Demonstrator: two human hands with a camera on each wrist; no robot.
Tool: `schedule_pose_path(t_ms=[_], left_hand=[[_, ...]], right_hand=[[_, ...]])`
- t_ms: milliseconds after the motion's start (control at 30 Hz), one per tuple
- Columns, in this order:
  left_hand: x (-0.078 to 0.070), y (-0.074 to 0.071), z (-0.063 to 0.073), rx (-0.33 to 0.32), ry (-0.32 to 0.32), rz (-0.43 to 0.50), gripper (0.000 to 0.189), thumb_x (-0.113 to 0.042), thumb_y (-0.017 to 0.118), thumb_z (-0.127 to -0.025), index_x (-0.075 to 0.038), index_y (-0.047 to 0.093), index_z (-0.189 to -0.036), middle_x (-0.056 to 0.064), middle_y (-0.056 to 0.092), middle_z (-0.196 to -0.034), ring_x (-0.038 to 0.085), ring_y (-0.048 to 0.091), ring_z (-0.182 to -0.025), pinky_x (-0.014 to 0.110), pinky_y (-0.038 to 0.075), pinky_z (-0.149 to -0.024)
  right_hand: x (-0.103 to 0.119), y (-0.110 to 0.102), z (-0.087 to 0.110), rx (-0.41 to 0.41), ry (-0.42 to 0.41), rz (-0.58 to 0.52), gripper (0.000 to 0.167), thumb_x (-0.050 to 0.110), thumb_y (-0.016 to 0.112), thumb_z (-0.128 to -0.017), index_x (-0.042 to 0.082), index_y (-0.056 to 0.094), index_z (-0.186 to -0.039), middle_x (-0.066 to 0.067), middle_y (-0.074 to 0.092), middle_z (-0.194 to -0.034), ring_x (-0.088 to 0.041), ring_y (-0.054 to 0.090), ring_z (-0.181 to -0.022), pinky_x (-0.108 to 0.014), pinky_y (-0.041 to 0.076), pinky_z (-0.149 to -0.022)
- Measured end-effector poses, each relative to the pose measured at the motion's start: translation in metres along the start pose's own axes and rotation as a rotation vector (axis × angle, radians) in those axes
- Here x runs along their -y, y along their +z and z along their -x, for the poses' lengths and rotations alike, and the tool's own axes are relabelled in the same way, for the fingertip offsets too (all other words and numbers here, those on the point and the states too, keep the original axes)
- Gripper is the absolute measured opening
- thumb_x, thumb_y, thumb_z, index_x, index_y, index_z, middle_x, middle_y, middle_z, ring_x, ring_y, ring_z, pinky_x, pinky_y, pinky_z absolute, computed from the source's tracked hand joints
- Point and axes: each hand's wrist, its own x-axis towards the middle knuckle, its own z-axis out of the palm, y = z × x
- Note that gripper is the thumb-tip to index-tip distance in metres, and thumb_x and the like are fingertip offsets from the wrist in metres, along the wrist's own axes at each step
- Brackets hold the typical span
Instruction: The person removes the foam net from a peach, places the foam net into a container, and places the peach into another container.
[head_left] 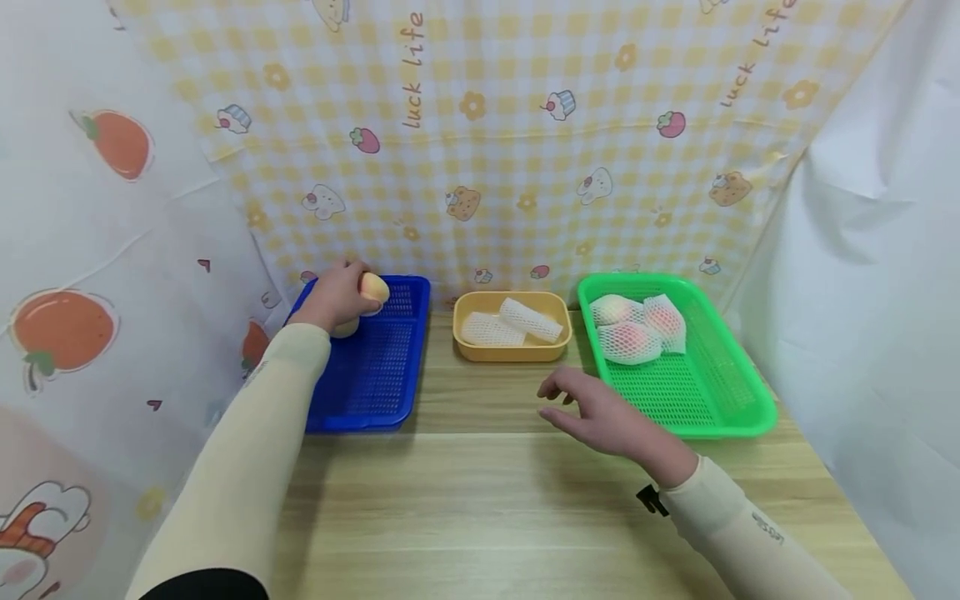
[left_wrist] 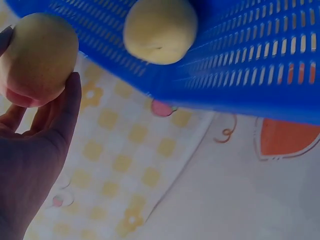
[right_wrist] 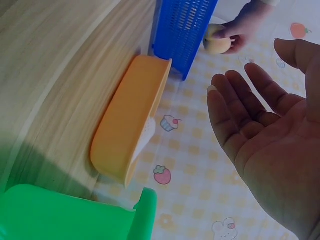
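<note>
My left hand (head_left: 339, 293) grips a yellow-pink peach (head_left: 374, 287) above the far end of the blue basket (head_left: 408, 358). A second peach (left_wrist: 160, 31) lies inside that basket, partly hidden behind the hand in the head view. My right hand (head_left: 596, 414) hovers over the table with loosely bent fingers and an empty palm. It is nearest to the green basket (head_left: 738, 408) and the small orange basket (head_left: 512, 354). White foam net sleeves (head_left: 528, 319) lie in the orange basket. Several peaches in foam nets (head_left: 630, 342) sit at the far left of the green basket.
A wooden table (head_left: 480, 508) carries the three baskets in a row along its back. Behind them hangs a yellow checked cloth (head_left: 495, 167). White printed cloth (head_left: 112, 250) closes off the left side, and plain white cloth (head_left: 877, 267) the right.
</note>
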Motion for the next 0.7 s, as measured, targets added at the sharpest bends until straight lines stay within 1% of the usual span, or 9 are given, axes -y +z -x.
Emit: schedule_pose_path(t_ms=[133,233,300,367,400,467,567,633,700], left_hand=[[0.011,0.012,-0.01,0.01,-0.027,0.004,0.068,-0.024,0.086,-0.097,0.005,0.053,-0.149,0.031,0.047,-0.142,0.048,0.054,-0.119,0.065,0.048,-0.104],[0.019,0.02,-0.016,0.046,-0.046,-0.009,0.068,-0.025,0.087,-0.097,0.005,0.053,-0.147,0.031,0.047,-0.14,0.048,0.055,-0.118,0.065,0.048,-0.103],[0.021,0.024,-0.02,0.075,-0.05,-0.021,0.067,-0.026,0.087,-0.097,0.005,0.054,-0.146,0.031,0.048,-0.139,0.049,0.056,-0.118,0.066,0.049,-0.103],[0.021,0.025,-0.023,0.101,-0.052,-0.034,0.067,-0.027,0.087,-0.097,0.005,0.055,-0.145,0.03,0.05,-0.138,0.049,0.057,-0.118,0.066,0.049,-0.102],[0.021,0.026,-0.024,0.109,-0.053,-0.04,0.067,-0.027,0.087,-0.096,0.005,0.055,-0.146,0.031,0.049,-0.14,0.05,0.057,-0.12,0.067,0.049,-0.103],[0.02,0.029,-0.027,0.124,-0.061,-0.057,0.068,-0.027,0.087,-0.096,0.005,0.055,-0.146,0.032,0.048,-0.144,0.052,0.056,-0.123,0.068,0.048,-0.104],[0.019,0.034,-0.03,0.131,-0.056,-0.121,0.071,-0.026,0.086,-0.095,0.005,0.054,-0.15,0.035,0.045,-0.151,0.056,0.054,-0.129,0.071,0.048,-0.105],[0.018,0.038,-0.031,0.128,-0.049,-0.162,0.073,-0.024,0.085,-0.094,0.007,0.052,-0.151,0.037,0.044,-0.153,0.059,0.053,-0.131,0.074,0.048,-0.105],[0.017,0.042,-0.031,0.122,-0.04,-0.191,0.074,-0.022,0.084,-0.092,0.009,0.051,-0.151,0.039,0.044,-0.152,0.061,0.052,-0.131,0.076,0.047,-0.106]], right_hand=[[-0.002,-0.001,0.003,0.015,0.017,0.008,0.02,0.029,0.075,-0.108,0.021,0.068,-0.125,0.008,0.069,-0.12,-0.021,0.069,-0.111,-0.047,0.062,-0.097],[-0.004,-0.001,0.004,0.029,0.016,0.014,0.021,0.03,0.075,-0.108,0.02,0.068,-0.125,0.008,0.069,-0.119,-0.02,0.069,-0.111,-0.05,0.062,-0.098],[-0.003,-0.002,0.006,0.033,0.015,0.021,0.02,0.029,0.075,-0.108,0.02,0.068,-0.125,0.008,0.069,-0.119,-0.02,0.069,-0.11,-0.048,0.062,-0.098],[-0.004,-0.003,0.007,0.036,0.015,0.021,0.02,0.029,0.075,-0.108,0.02,0.068,-0.125,0.008,0.07,-0.119,-0.022,0.07,-0.11,-0.046,0.062,-0.097],[-0.004,-0.003,0.008,0.038,0.014,0.022,0.021,0.03,0.075,-0.108,0.02,0.068,-0.125,0.008,0.07,-0.119,-0.023,0.07,-0.11,-0.046,0.062,-0.097],[-0.005,-0.004,0.01,0.042,0.016,0.019,0.021,0.032,0.075,-0.109,0.021,0.068,-0.125,0.009,0.07,-0.119,-0.021,0.069,-0.11,-0.046,0.062,-0.097],[-0.007,-0.004,0.013,0.044,0.007,0.015,0.021,0.033,0.075,-0.109,0.02,0.068,-0.125,0.009,0.07,-0.119,-0.016,0.068,-0.109,-0.05,0.062,-0.097],[-0.007,-0.005,0.015,0.044,0.005,0.022,0.021,0.033,0.075,-0.109,0.021,0.068,-0.124,0.01,0.069,-0.118,-0.012,0.067,-0.108,-0.048,0.062,-0.096],[-0.008,-0.006,0.016,0.047,-0.003,0.025,0.02,0.031,0.075,-0.109,0.019,0.068,-0.124,0.009,0.07,-0.117,-0.013,0.068,-0.107,-0.047,0.063,-0.096]])
